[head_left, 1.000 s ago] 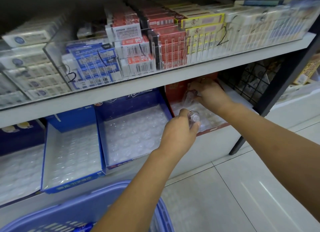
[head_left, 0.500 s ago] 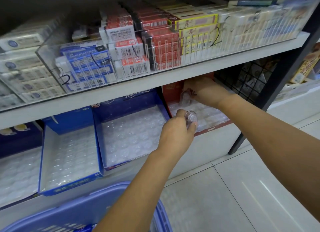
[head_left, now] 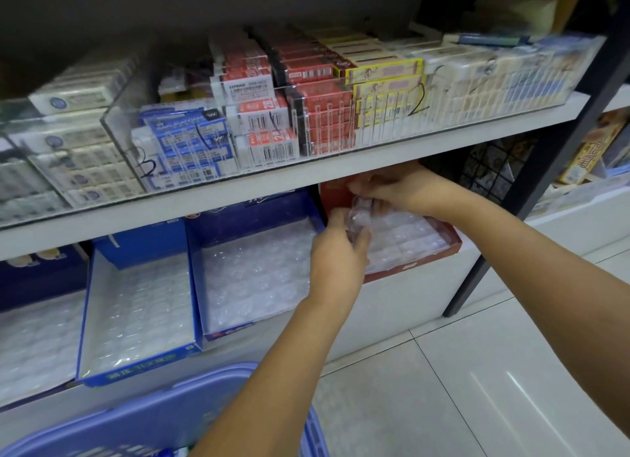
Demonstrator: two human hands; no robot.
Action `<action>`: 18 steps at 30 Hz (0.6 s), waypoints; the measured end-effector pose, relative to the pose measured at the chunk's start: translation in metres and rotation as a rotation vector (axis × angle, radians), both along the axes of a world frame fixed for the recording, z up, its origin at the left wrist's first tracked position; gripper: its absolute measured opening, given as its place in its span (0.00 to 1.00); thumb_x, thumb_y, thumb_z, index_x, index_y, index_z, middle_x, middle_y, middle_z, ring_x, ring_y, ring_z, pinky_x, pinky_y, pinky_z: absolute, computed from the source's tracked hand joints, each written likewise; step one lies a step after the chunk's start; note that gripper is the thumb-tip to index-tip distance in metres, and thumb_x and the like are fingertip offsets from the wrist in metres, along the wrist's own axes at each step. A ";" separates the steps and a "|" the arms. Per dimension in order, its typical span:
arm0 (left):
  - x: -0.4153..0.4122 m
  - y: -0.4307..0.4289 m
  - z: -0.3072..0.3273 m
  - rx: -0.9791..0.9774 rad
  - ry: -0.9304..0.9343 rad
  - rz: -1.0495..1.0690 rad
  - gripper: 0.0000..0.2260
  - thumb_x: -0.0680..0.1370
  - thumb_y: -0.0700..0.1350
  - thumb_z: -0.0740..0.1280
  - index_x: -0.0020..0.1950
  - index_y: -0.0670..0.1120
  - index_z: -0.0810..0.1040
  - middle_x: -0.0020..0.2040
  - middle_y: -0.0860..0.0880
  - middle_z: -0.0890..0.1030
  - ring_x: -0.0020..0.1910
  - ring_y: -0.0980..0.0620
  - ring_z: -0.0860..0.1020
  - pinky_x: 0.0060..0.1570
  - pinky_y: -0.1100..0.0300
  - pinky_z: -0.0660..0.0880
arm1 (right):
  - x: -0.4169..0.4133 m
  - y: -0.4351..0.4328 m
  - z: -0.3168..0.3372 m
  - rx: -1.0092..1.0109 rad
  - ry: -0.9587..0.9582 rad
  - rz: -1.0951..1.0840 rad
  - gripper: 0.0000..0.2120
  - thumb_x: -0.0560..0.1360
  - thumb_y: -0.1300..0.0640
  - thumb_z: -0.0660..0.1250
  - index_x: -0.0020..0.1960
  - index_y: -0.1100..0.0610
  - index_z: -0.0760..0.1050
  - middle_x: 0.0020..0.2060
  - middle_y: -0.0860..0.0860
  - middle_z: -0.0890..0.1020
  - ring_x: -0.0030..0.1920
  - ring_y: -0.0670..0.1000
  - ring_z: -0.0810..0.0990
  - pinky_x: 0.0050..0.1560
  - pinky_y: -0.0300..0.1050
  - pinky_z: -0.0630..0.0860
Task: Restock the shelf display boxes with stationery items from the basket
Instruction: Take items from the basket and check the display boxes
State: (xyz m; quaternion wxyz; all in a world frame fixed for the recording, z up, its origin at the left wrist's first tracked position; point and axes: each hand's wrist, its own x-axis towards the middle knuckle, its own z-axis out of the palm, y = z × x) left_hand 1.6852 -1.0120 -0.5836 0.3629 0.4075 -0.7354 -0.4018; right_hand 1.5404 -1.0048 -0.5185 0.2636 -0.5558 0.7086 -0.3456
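Note:
A red display box (head_left: 446,238) with a clear blister tray stands on the lower shelf at the right. My left hand (head_left: 335,262) holds small clear plastic containers (head_left: 356,226) just over the box's left front part. My right hand (head_left: 399,188) reaches under the upper shelf and pinches another clear item (head_left: 361,206) right above the left hand's containers. Both hands meet over the red box. Two blue display boxes (head_left: 136,299) (head_left: 252,269) with empty-looking clear trays sit to the left. The blue basket (head_left: 191,405) is at the bottom, below my left forearm.
The upper shelf (head_left: 341,163) carries a clear acrylic bin of boxed stationery and overhangs the red box closely. A black shelf post (head_left: 531,190) slants down at the right, with a wire grid (head_left: 491,170) behind it. White tiled floor (head_left: 477,371) lies below.
My left hand has risen toward the right hand, so both now meet over the red box. The camera has shifted slightly.

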 end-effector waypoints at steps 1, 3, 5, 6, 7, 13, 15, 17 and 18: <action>0.000 -0.003 0.002 -0.008 0.002 0.030 0.08 0.78 0.45 0.65 0.56 0.47 0.73 0.44 0.48 0.79 0.40 0.50 0.80 0.33 0.66 0.72 | 0.002 0.006 0.003 0.042 -0.034 0.098 0.10 0.70 0.46 0.72 0.47 0.51 0.80 0.40 0.49 0.85 0.40 0.47 0.83 0.43 0.38 0.80; -0.001 -0.007 0.004 -0.012 -0.011 0.056 0.07 0.78 0.45 0.65 0.55 0.45 0.74 0.46 0.47 0.80 0.43 0.50 0.79 0.39 0.62 0.73 | 0.006 0.014 0.007 0.062 0.021 0.188 0.10 0.68 0.50 0.75 0.48 0.50 0.81 0.43 0.47 0.85 0.41 0.42 0.82 0.46 0.35 0.79; -0.001 -0.007 0.006 -0.017 -0.024 0.048 0.07 0.78 0.45 0.65 0.54 0.44 0.75 0.46 0.46 0.81 0.44 0.48 0.79 0.42 0.59 0.76 | 0.007 0.012 0.007 0.031 0.096 0.162 0.12 0.67 0.54 0.76 0.50 0.50 0.81 0.45 0.47 0.84 0.45 0.42 0.81 0.49 0.34 0.78; -0.001 -0.007 0.007 -0.021 -0.025 0.047 0.08 0.78 0.45 0.65 0.55 0.44 0.75 0.46 0.46 0.81 0.45 0.48 0.79 0.43 0.58 0.77 | 0.008 0.011 0.006 0.014 0.115 0.154 0.13 0.67 0.55 0.76 0.50 0.51 0.81 0.45 0.47 0.84 0.47 0.42 0.81 0.50 0.34 0.77; 0.000 -0.007 0.008 -0.028 -0.029 0.053 0.09 0.78 0.46 0.65 0.57 0.44 0.75 0.47 0.46 0.81 0.46 0.48 0.79 0.45 0.58 0.77 | 0.009 0.007 0.004 -0.003 0.132 0.144 0.13 0.68 0.56 0.76 0.51 0.52 0.81 0.46 0.47 0.84 0.47 0.44 0.81 0.50 0.34 0.78; 0.009 0.010 -0.005 -0.319 -0.456 -0.172 0.15 0.80 0.42 0.59 0.67 0.43 0.72 0.60 0.42 0.77 0.57 0.44 0.76 0.52 0.58 0.71 | 0.002 -0.023 -0.016 -0.103 0.196 -0.161 0.08 0.71 0.59 0.71 0.49 0.59 0.77 0.45 0.57 0.83 0.46 0.55 0.82 0.51 0.50 0.79; 0.013 0.020 -0.016 -0.425 -0.611 -0.311 0.17 0.80 0.42 0.58 0.68 0.42 0.71 0.70 0.44 0.70 0.68 0.47 0.68 0.66 0.60 0.63 | 0.007 -0.031 -0.028 -0.129 0.291 -0.117 0.06 0.71 0.58 0.70 0.48 0.57 0.77 0.46 0.57 0.82 0.49 0.56 0.80 0.52 0.47 0.76; 0.018 0.021 -0.024 -0.475 -0.661 -0.361 0.21 0.81 0.43 0.56 0.73 0.41 0.63 0.75 0.45 0.62 0.74 0.48 0.60 0.73 0.62 0.50 | 0.012 -0.037 -0.039 -0.133 0.413 -0.075 0.08 0.72 0.57 0.69 0.50 0.56 0.78 0.47 0.56 0.82 0.51 0.56 0.79 0.53 0.46 0.75; 0.021 0.020 -0.027 -0.482 -0.660 -0.367 0.22 0.81 0.43 0.56 0.75 0.42 0.60 0.77 0.46 0.59 0.75 0.49 0.57 0.73 0.63 0.46 | 0.013 -0.039 -0.044 -0.139 0.468 -0.073 0.09 0.71 0.56 0.69 0.51 0.56 0.78 0.47 0.55 0.83 0.51 0.56 0.79 0.52 0.46 0.74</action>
